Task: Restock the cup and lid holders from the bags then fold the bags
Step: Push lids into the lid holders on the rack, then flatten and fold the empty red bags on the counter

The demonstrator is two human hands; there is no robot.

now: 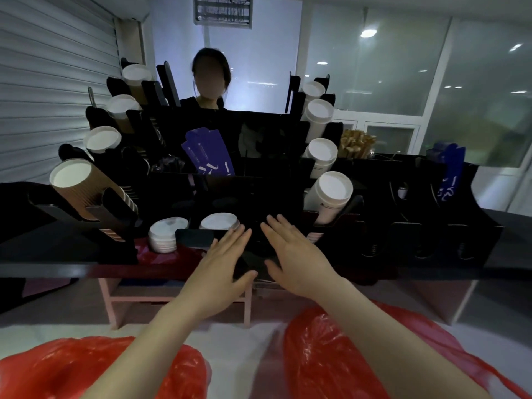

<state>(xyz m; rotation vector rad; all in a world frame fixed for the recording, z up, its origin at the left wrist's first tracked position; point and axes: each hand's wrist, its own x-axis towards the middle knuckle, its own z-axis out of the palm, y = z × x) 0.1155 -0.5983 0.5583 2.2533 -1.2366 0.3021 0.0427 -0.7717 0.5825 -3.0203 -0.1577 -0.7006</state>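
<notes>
Red bags (325, 349) under forearms; left hand (221, 272), right hand (296, 260) flat, empty, near lids (218, 221).

**Dim, Bluish Light in a Bent Wide-Angle Frame**

The scene is dim with a cool cast. Ceiling lights (369, 32) glare at 1 o'clock, smeared across the glass partition (403, 82). The black holder (259, 194) at centre sinks into near-solid shadow, its compartments hard to separate, while the white cups (334, 187) stand out pale. The roller shutter (43, 82) at 10 o'clock bows with fisheye distortion. The red bags (316, 355) at 5 and 7 o'clock look soft and stretched.
</notes>
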